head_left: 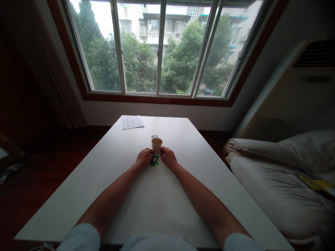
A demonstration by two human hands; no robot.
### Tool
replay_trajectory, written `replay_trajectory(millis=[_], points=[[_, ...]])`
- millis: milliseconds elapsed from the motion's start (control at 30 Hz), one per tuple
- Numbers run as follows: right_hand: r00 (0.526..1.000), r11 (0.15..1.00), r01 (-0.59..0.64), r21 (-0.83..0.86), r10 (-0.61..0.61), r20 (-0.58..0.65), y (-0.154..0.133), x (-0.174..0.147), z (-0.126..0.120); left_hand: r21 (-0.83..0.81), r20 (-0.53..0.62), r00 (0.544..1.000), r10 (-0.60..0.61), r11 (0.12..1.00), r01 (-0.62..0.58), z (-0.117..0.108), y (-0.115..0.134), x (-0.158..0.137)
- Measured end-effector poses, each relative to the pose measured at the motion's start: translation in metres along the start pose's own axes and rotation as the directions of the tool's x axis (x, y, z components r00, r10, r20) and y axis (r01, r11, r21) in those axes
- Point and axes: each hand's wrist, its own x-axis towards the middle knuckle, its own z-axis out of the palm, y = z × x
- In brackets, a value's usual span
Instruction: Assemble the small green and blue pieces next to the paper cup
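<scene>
A paper cup [157,145], light brown with its mouth up, stands on the white table between my two hands. Just in front of it lies a small pile of green, blue and yellow pieces [155,161], too small to name. My left hand [144,157] is closed at the pile's left edge, fingertips bent in toward the pieces. To the right of the cup, my right hand [168,157] has its fingers curled inward close to the cup's lower side; whether they touch it I cannot tell. What either hand pinches, if anything, is hidden.
Behind the cup lies a thin dark loop [154,136], perhaps a cord. Printed sheets [133,122] rest at the far left corner of the white table [104,195]. A light padded sofa [272,184] stands to the right, and a window is beyond the table.
</scene>
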Motion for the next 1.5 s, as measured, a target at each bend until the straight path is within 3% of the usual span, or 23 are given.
replay_trajectory(millis=[1200,1500], points=[[1.0,0.998,0.009,0.056,-0.01,0.004,-0.0001,0.0,-0.0014,0.006,0.001,1.0,0.018,1.0,-0.018,-0.0007,0.0022,-0.0006],[0.994,0.994,0.031,0.107,-0.019,-0.109,-0.0013,0.0007,-0.0047,-0.007,-0.003,1.0,0.019,1.0,-0.019,0.0016,-0.0009,0.0002]])
